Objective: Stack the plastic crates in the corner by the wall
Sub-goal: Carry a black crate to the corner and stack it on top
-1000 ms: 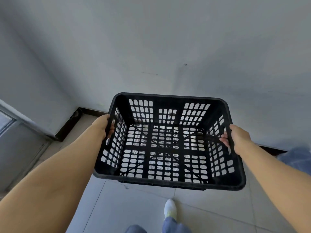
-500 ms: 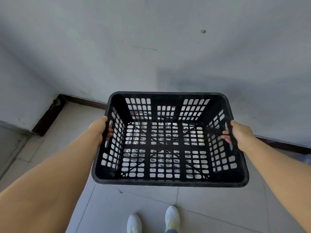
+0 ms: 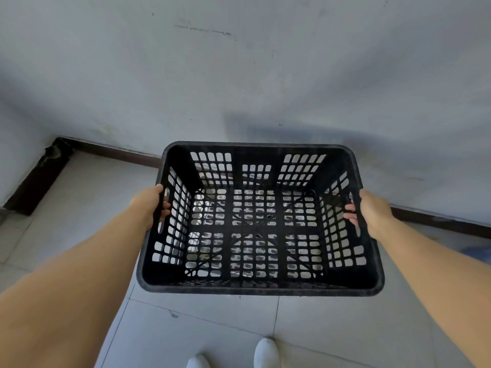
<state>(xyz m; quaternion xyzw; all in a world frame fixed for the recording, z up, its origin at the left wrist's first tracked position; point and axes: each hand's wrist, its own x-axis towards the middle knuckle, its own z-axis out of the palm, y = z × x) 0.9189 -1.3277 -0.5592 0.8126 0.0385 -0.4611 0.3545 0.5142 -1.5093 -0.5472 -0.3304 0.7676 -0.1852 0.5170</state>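
Both hands, left hand (image 3: 148,205) and right hand (image 3: 372,211), closed on handle slots of black crate (image 3: 260,221), held above floor. View has dropped since a second ago; wall corner (image 3: 57,152) now nearer, left of crate. Set-down judged close.

Grey plastered wall (image 3: 265,75) with a faint horizontal scuff mark (image 3: 203,30) near the top. A dark skirting board (image 3: 119,151) runs along its base and turns at the left corner (image 3: 57,150), where it appears chipped. Pale tiled floor (image 3: 79,197) with thin grout lines. 2 white shoe tips (image 3: 266,353) at the bottom edge.
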